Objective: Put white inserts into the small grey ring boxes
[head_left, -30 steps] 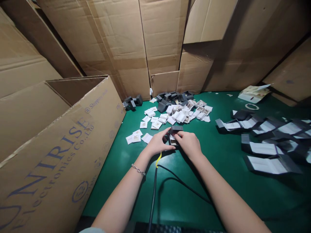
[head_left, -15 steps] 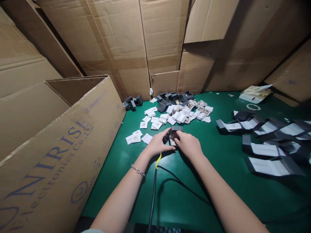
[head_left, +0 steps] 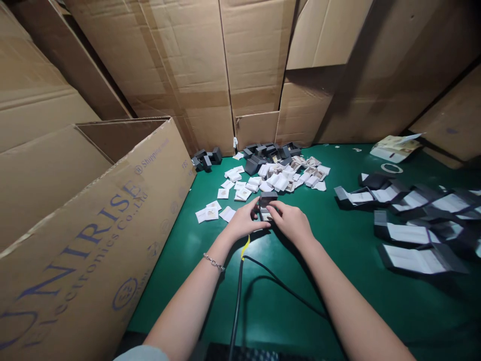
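Note:
A small black box, its lid raised, stands on the green table between my two hands. Inside it a pale insert shows. My left hand is curved around the left side of the box, thumb at the near edge, fingers behind. From the right, my right hand grips the box's right side, its thumb reaching over the opening; the other fingertips are partly hidden. Just beyond lies a pile of small white packets, with several loose white packets to the left.
More black boxes are heaped behind the packets. Opened black boxes with white linings spread over the right side. A large carton stands on the left. A black cable with a yellow tie runs below my hands. Cardboard walls the back.
My right fingers have drawn back slightly out of the box, and more of its pale inside shows. The box and both hands have shifted only a little.

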`<state>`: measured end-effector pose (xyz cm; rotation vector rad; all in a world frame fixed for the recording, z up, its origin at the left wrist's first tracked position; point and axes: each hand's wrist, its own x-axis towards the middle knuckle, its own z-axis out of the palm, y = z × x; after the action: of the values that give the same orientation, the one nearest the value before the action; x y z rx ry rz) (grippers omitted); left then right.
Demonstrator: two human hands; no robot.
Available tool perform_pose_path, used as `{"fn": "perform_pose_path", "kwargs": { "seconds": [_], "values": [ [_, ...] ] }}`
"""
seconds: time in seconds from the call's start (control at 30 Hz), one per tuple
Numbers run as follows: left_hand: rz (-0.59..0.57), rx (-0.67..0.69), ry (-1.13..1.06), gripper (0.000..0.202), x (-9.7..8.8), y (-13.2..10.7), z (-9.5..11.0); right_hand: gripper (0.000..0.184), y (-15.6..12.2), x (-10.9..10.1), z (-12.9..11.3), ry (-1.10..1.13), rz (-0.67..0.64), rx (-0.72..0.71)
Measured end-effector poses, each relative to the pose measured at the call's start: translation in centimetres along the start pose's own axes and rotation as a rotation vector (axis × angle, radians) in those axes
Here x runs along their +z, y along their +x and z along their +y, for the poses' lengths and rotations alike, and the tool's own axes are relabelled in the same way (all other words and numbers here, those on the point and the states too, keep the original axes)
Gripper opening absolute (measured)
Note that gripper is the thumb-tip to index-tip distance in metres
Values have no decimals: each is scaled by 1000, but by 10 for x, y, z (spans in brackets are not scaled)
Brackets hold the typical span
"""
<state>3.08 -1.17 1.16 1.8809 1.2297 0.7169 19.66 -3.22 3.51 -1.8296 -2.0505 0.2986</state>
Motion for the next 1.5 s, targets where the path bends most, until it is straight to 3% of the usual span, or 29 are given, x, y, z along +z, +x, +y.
{"fn": "perform_pose_path", "kwargs": {
  "seconds": [0.13, 0.33, 0.5, 0.63, 0.93, 1.23, 1.5],
  "values": [
    [31, -47, -47, 80, 2, 2, -5, 36, -2, -3, 0, 99, 27, -68],
    [90, -45, -120, 70, 4, 1, -2, 44, 0, 1, 0, 50, 13, -153],
    [31, 3, -33, 47, -1, -2, 4, 45, 2, 2, 1, 34, 20, -171],
    [2, -21, 8, 51, -3, -1, 3, 45, 2, 2, 0, 46, 12, -172],
    [-77, 94, 268, 63, -3, -3, 5, 40, -3, 5, -7, 18, -20, -234],
    [-25, 72, 318, 52, 3, -2, -1, 28, -2, 8, -10, 65, -24, -229],
    [12, 86, 331, 46, 9, 1, -6, 23, 2, 8, -8, 215, -138, -205]
  ]
}}
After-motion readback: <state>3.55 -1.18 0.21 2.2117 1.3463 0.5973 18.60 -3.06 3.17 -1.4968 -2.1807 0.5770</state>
